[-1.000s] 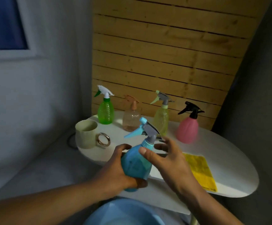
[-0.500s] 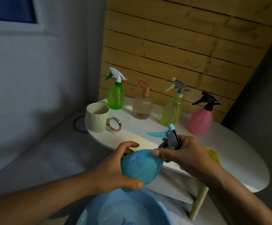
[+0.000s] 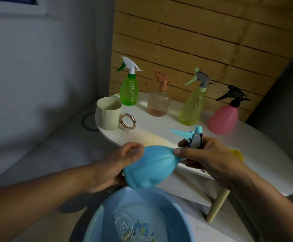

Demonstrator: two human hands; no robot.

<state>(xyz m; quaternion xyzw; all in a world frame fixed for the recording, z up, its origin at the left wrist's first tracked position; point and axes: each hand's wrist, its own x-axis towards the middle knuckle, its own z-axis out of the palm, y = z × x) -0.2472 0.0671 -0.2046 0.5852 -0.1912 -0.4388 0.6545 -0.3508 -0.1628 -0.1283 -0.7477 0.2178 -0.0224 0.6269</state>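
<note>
Blue spray bottle (image 3: 149,166) hangs tilted, neck to the right, just off the tabletop's (image 3: 257,154) near edge and above the blue basin (image 3: 105,210), presumably so drips land in it. Left hand (image 3: 114,166) wraps the body as the brace. Right hand (image 3: 210,158) curls round the trigger head (image 3: 195,140) at the neck, looks set to unscrew. Open room: down and toward the person. Far edge is crowded, pink spray bottle (image 3: 223,119) closest to the nozzle. Yellow cloth (image 3: 236,152) lies just behind the right hand.

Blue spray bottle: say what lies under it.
Below the blue spray bottle sits a blue basin holding water over a cartoon print. The left hand covers the bottle's base, and the basin's near side is out of frame.
</note>
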